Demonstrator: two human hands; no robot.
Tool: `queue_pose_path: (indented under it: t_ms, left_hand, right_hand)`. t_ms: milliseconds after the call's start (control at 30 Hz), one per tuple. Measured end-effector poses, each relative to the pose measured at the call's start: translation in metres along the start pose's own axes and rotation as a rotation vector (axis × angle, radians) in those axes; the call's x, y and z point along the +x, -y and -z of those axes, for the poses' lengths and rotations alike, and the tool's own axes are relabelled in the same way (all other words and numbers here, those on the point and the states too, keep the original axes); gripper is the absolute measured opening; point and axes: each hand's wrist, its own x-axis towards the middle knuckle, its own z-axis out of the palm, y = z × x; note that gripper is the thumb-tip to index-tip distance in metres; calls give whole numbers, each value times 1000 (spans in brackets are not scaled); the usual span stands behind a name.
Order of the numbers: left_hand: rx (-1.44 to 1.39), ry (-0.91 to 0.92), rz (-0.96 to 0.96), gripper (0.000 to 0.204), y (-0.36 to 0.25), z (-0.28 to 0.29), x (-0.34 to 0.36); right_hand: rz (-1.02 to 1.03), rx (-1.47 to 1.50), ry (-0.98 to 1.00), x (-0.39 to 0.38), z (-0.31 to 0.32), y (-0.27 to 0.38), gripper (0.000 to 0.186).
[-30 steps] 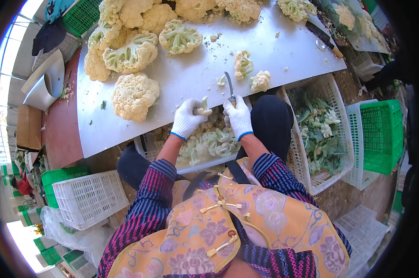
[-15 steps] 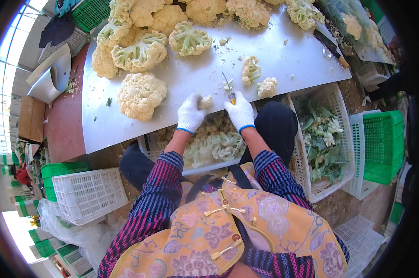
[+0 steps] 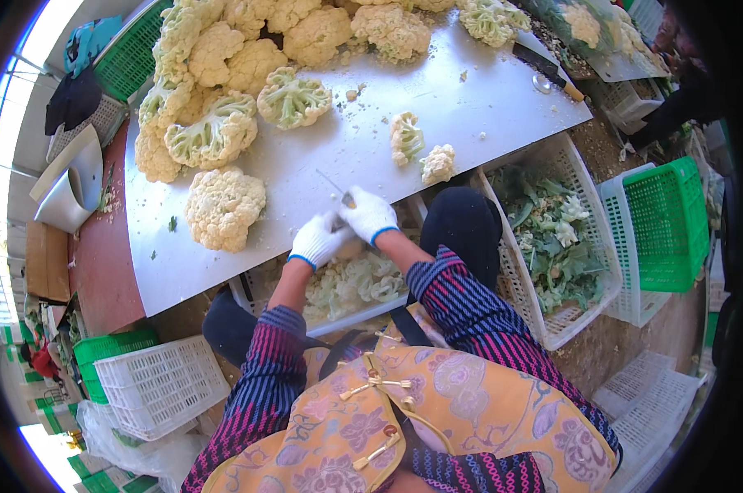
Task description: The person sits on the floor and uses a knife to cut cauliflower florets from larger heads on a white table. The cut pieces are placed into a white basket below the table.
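My right hand [image 3: 369, 214], in a white glove, grips a small knife [image 3: 332, 182], its thin blade tilted up and left over the metal sheet's front edge. My left hand [image 3: 318, 240], also gloved, is closed on a small cauliflower piece, mostly hidden, just below and left of the knife. Under both hands, a crate [image 3: 343, 287] holds cut florets. On the metal sheet [image 3: 297, 156], a whole cauliflower head [image 3: 225, 209] sits to the left and two smaller pieces [image 3: 406, 138] [image 3: 437, 164] lie to the right.
A pile of cauliflower [image 3: 310, 37] covers the back. A large knife [image 3: 544, 70] lies at back right. A leaf-filled crate [image 3: 488, 193] stands right, beside green crates [image 3: 671, 218]. More crates [image 3: 158, 386] stand lower left. A red board [image 3: 100, 271] borders the sheet. Someone's dark sleeve [image 3: 667, 115] shows far right.
The view has shifted slightly. My hands have drawn together; my right hand has moved left toward my left hand, the knife now tilting further left over the piece.
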Motion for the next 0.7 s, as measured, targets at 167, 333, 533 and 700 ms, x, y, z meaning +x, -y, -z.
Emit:
queue_pose_path:
  t_ms: [167, 333, 533, 700]
  left_hand:
    - [10, -65, -13, 43, -58, 38, 37]
    - [177, -417, -385, 33, -144, 27, 154]
    - [-108, -308, -24, 41, -101, 43, 139]
    - [-310, -748, 246, 29, -27, 5, 37]
  right_hand:
    - [85, 385, -361, -56, 29, -26, 37]
    - [107, 883, -515, -65, 73, -42, 28]
    - [-30, 1008, -217, -88, 97, -41, 22]
    - [58, 480, -228, -69, 24, -32, 40]
